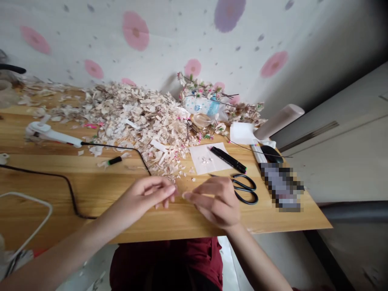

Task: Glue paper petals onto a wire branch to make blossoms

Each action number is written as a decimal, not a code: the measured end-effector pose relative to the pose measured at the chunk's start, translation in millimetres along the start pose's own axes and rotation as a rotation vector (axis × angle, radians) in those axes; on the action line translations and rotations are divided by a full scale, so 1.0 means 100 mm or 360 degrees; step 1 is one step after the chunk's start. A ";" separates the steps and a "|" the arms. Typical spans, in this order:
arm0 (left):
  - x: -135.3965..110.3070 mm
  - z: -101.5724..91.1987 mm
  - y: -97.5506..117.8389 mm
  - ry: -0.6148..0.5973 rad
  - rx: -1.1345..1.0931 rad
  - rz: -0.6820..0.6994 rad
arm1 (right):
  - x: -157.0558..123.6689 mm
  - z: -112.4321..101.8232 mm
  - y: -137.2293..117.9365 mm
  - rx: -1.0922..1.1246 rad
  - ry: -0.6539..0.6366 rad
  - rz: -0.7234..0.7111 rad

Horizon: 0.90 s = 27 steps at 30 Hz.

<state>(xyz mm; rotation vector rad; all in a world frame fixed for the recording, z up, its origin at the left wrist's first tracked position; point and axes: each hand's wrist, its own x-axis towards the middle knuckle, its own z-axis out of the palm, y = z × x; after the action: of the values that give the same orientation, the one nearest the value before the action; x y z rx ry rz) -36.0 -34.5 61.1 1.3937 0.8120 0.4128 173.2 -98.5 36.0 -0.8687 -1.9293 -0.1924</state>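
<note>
My left hand [154, 193] is over the front of the wooden table, thumb pressed to its curled fingers. Anything it pinches is too small to make out. Facing it across a small gap is my right hand [216, 200], with thumb and forefinger pinched together; a pale speck shows at the tips, which may be a nail or a small piece. Just behind the hands lies a white paper sheet [198, 166] with tiny white bits [206, 160] on it and a black marker pen [228, 159] across its right side. Black-handled scissors [246, 189] lie right beside my right hand.
A big heap of cream petals [142, 109] covers the back of the wooden table [127, 230]. Artificial blossom sprigs [203, 89] stand behind. A white corded tool [54, 134] and black pen cap [115, 160] lie left. A pale cylinder [279, 121] and black mouse [272, 154] are right.
</note>
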 end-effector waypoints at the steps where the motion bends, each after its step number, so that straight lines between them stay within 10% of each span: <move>1: -0.04 0.05 0.03 -0.0068 -0.0094 -0.0016 | 0.02 -0.02 -0.05 -0.0044 -0.0034 -0.0093; 12: -0.27 0.14 0.09 -0.0210 -0.0217 -0.0106 | 0.03 -0.15 -0.27 -0.0075 -0.0166 -0.0265; 20: -0.39 0.22 0.10 0.0169 0.0110 0.0202 | 0.06 -0.03 -0.49 0.0868 -0.0146 0.1167; 27: -0.35 0.28 0.08 0.0184 0.0196 0.0190 | 0.12 -0.03 -0.53 0.1231 -0.0214 0.1451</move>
<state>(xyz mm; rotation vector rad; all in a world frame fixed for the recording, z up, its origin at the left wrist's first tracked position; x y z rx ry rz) -38.3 -77.4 76.8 1.5489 0.8628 0.5473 137.5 -132.9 59.6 -1.1113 -1.3462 1.0922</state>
